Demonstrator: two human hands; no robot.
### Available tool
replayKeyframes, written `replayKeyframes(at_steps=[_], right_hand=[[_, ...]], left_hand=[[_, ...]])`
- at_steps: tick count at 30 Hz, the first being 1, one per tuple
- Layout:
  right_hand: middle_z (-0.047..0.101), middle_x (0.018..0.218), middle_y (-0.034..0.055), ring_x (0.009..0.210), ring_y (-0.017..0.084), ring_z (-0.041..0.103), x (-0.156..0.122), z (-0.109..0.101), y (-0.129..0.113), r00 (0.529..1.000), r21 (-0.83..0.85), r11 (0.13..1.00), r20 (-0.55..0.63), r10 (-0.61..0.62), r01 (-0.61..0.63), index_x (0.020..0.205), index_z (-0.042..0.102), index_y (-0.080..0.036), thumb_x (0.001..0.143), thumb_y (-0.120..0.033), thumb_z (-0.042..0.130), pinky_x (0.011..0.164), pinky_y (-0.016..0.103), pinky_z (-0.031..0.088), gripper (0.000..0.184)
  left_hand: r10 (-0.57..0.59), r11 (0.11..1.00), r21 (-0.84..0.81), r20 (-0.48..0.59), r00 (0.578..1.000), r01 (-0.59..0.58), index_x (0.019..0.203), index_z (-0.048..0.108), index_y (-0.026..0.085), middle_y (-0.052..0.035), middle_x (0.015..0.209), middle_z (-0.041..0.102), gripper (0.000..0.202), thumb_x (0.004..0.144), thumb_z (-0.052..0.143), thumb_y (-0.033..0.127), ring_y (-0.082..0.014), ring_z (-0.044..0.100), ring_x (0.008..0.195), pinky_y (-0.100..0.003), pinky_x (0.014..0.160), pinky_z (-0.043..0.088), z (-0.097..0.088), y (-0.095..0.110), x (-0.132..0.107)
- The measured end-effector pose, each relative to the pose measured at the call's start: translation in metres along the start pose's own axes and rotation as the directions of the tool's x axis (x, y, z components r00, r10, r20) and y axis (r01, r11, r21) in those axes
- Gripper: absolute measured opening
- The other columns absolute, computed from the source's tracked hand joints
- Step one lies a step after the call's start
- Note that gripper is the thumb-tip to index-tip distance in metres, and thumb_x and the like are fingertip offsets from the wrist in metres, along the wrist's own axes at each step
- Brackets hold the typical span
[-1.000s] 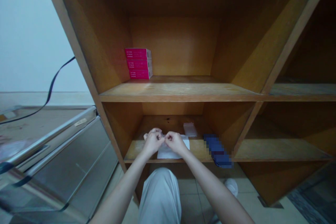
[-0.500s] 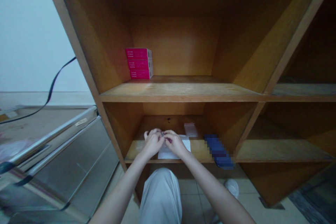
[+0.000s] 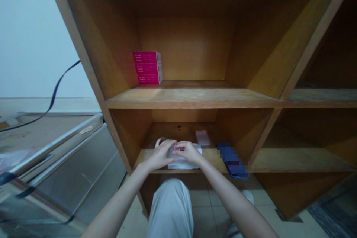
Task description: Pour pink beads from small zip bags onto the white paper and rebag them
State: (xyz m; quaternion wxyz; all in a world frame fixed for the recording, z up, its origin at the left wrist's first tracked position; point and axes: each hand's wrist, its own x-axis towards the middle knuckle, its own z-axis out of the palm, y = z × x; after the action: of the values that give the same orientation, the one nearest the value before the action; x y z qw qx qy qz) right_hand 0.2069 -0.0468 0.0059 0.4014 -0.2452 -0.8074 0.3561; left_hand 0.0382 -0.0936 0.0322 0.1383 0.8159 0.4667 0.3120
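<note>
Both hands work close together over the lower shelf. My left hand [image 3: 161, 155] is curved around a small clear plastic bag [image 3: 170, 151], its thumb and fingers on either side. At the bag's right edge, where a reddish line shows, my right hand [image 3: 189, 151] has its fingertips closed. A small dark red thing [image 3: 181, 148] shows under these right fingers; its kind cannot be made out. Beneath the hands lies a white sheet [image 3: 182, 163], partly covered by them. Behind my right hand, a flat clear zip bag [image 3: 202, 138] lies on the shelf.
Three pink boxes [image 3: 147, 67] are stacked on the upper shelf [image 3: 192, 95]. A blurred dark blue object [image 3: 232, 161] overhangs the lower shelf's front edge at right. At left stands a metal-framed cart [image 3: 69, 156]. My knee [image 3: 173, 208] is just below the shelf.
The hands have moved slightly apart, the left one opening wider and turning. More of the clear bag now shows between them. Boxes and sheet have stayed put.
</note>
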Motion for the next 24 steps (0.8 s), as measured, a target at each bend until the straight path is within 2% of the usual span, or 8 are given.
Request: replayKeyframes(at_steps=[3,11,14,20,24], right_hand=[[0.064,0.071,0.0021,0.062,0.014,0.055,-0.001,0.001,0.002,1.000,0.001,1.000,-0.005,-0.011,0.011,0.075,0.067,-0.018,0.069,-0.029,0.061,0.058,0.024,0.041,0.014],[0.065,0.076,0.0044,0.066,0.013,0.056,-0.001,0.007,0.007,0.992,0.141,0.982,0.036,0.119,-0.123,0.079,0.066,-0.013,0.068,-0.033,0.061,0.063,0.024,0.043,0.023],[0.064,0.074,0.0041,0.063,0.012,0.055,-0.001,0.008,0.008,0.987,0.195,0.968,0.033,0.156,-0.160,0.079,0.065,-0.012,0.068,-0.035,0.060,0.061,0.024,0.042,0.026],[0.062,0.070,0.0027,0.062,0.012,0.054,0.000,0.010,0.010,0.976,0.298,0.930,0.055,0.209,-0.216,0.079,0.065,-0.012,0.066,-0.040,0.061,0.062,0.024,0.042,0.031],[0.063,0.066,0.0036,0.059,0.012,0.054,-0.001,0.003,0.015,0.963,0.287,0.921,0.026,0.267,-0.263,0.079,0.066,-0.012,0.068,-0.044,0.058,0.058,0.024,0.043,0.034]], left_hand=[[-0.002,0.998,0.057,0.016,1.000,0.001,0.110,0.050,0.027,-0.0079,0.115,0.054,0.048,0.064,0.061,0.036,-0.0237,0.044,0.111,-0.044,0.101,0.010,0.000,-0.004,0.001],[0.038,0.978,0.203,0.013,0.999,-0.040,0.113,0.047,0.023,-0.0078,0.115,0.054,0.048,0.069,0.057,0.040,-0.0215,0.044,0.110,-0.044,0.099,0.016,0.006,-0.008,0.000],[0.043,0.970,0.240,0.022,0.999,-0.047,0.115,0.044,0.022,-0.0085,0.117,0.053,0.054,0.067,0.058,0.043,-0.0218,0.043,0.111,-0.044,0.098,0.016,0.009,-0.011,0.000],[0.025,0.971,0.239,0.009,1.000,-0.026,0.112,0.047,0.023,-0.0070,0.114,0.055,0.046,0.070,0.057,0.039,-0.0210,0.045,0.108,-0.043,0.097,0.017,0.010,-0.014,0.001],[-0.006,0.978,0.210,-0.028,1.000,0.012,0.111,0.046,0.023,-0.0057,0.112,0.056,0.043,0.071,0.054,0.040,-0.0205,0.046,0.106,-0.043,0.096,0.019,0.013,-0.016,0.004]])
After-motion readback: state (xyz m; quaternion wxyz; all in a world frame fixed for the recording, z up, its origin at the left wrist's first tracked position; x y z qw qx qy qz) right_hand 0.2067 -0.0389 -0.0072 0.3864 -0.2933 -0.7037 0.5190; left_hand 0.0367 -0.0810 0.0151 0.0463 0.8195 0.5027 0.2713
